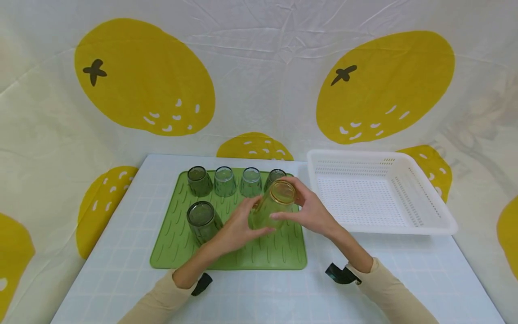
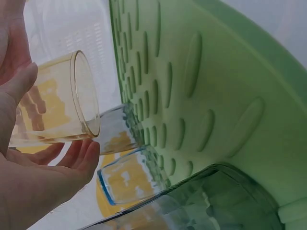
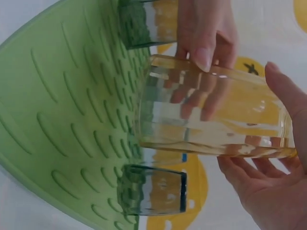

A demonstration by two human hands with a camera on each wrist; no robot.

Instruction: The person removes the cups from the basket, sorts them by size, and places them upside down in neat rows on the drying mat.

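A clear amber drinking glass (image 1: pixel 265 215) is held tilted over the right part of a green ridged mat (image 1: pixel 279 258). My left hand (image 1: pixel 238 227) grips its lower side, thumb in front and fingers behind. Round the upper part curl the fingers and thumb of my right hand (image 1: pixel 309 208). In the left wrist view, a round rim of the amber glass (image 2: pixel 87 91) points toward the mat. The right wrist view shows the left hand (image 3: pixel 208 36) on its far side and the right hand (image 3: pixel 268 189) round the near end.
Along the mat's back edge stand a dark grey glass (image 1: pixel 199 181), two bluish glasses (image 1: pixel 225 181) and another dark glass (image 1: pixel 277 175), partly hidden. A taller dark grey glass (image 1: pixel 204 222) stands beside my left forearm. A white perforated basket (image 1: pixel 380 228) occupies the table's right side.
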